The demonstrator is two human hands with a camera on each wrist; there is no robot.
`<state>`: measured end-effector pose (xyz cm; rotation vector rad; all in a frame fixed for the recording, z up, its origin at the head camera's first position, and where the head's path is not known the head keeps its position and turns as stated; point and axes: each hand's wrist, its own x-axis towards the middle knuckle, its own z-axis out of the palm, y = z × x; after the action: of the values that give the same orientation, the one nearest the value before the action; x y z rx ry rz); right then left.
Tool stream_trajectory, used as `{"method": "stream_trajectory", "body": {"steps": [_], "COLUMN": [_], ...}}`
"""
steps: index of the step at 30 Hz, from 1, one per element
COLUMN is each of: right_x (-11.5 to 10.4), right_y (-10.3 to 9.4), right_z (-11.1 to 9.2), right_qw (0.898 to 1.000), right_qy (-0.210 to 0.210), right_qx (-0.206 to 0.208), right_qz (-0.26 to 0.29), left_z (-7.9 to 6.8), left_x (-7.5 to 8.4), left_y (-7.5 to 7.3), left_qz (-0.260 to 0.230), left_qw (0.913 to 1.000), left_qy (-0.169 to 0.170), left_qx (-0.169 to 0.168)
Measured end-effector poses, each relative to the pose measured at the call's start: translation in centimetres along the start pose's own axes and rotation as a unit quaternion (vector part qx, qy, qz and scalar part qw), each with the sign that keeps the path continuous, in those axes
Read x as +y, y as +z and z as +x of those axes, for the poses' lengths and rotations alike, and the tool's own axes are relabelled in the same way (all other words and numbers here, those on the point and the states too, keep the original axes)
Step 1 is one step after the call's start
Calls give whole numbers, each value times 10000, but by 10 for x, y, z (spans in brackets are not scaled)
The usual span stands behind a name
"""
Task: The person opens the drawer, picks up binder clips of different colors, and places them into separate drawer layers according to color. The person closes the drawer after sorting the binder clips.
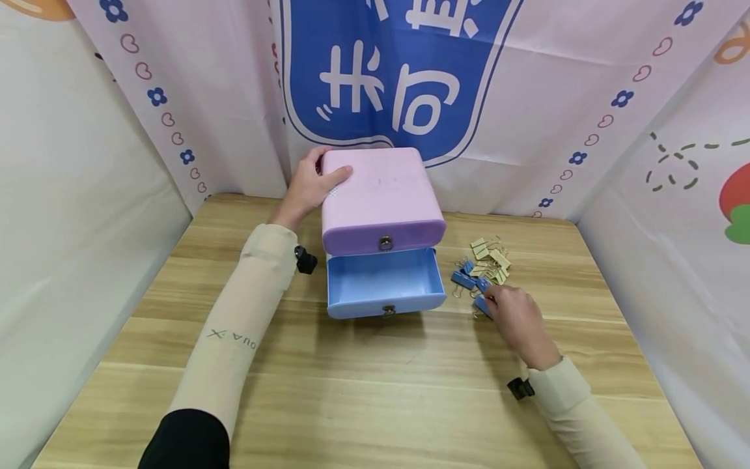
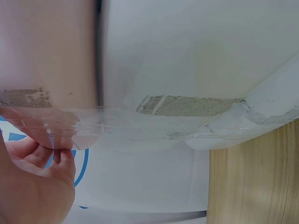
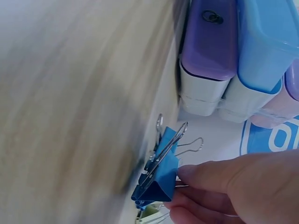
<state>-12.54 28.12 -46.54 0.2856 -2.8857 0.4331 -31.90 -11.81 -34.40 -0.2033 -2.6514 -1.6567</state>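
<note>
A small drawer cabinet with a pink top (image 1: 381, 185) stands at the back of the table. Its upper purple drawer (image 1: 351, 241) is closed, while the blue drawer (image 1: 354, 310) below is pulled out with nothing inside. My left hand (image 1: 306, 189) grips the cabinet's back left corner, thumb on top; the left wrist view shows fingers (image 2: 63, 161) bent at the edge. To the right of the drawer, my right hand (image 1: 518, 322) pinches a blue binder clip (image 3: 164, 179) between thumb and fingers. Other blue binder clips (image 1: 463, 280) lie just beyond that hand.
Several pale yellow binder clips (image 1: 500, 259) lie in a pile beside the blue ones. A lower purple drawer (image 3: 210, 46) sits closed under the blue one. Printed cloth (image 1: 234, 98) hangs right behind the cabinet, and white cloth walls (image 1: 674, 260) border the wooden table (image 1: 375, 404).
</note>
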Motion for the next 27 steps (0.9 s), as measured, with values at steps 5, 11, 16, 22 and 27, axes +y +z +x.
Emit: {"method": "stream_trajectory", "body": {"steps": [5, 11, 16, 22, 27], "right_x": [-5, -13, -18, -27, -36], "right_y": [-8, -16, -20, -30, -38], "right_z": [1, 2, 3, 5, 6], "right_qw": [9999, 9998, 9982, 9935, 9891], "right_qy": [94, -23, -297, -593, -753], "right_qx": [-58, 164, 526, 977, 1264], "right_qz": [46, 134, 57, 2, 76], "left_z": [-1, 0, 0, 1, 0], "left_x": [0, 0, 1, 1, 1], "left_y": [0, 0, 0, 0, 0], "left_qz": [0, 16, 24, 34, 42], "left_qw": [10000, 10000, 10000, 10000, 10000], "left_qy": [-6, -4, -5, -3, 25], "left_qx": [4, 3, -2, 13, 20]}}
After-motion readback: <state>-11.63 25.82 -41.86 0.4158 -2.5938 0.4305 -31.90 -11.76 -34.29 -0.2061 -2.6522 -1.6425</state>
